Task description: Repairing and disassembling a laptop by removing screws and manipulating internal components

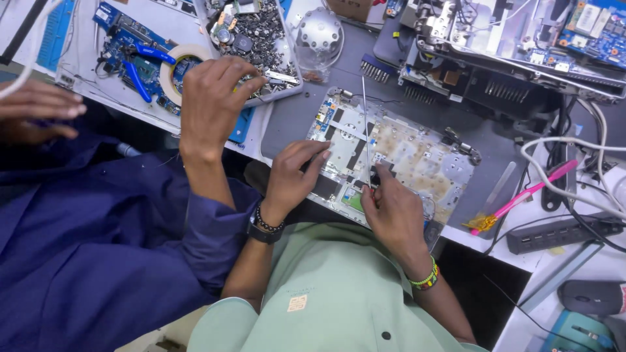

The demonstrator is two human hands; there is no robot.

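Hands rest on an opened laptop shell [417, 156] lying flat on the grey bench just ahead of the pale green shirt [326, 300]. Right hand [394, 212], banded at the wrist, sits at the shell's near edge with fingertips pinched on a thin metal rod [366, 130] that stands up across the shell. Left hand [295, 176], with dark beads and a watch, lies fingers loosely spread on the shell's left part, holding nothing. Beside it, a co-worker's arm in a blue sleeve [98, 234] reaches to a tray of screws [257, 32], fingers pinched at its rim, next to a tape roll [175, 68]. Right of the shell lies a pink brush [521, 195]. Farther back sit a clear dome [319, 36] and another dismantled laptop [508, 45]
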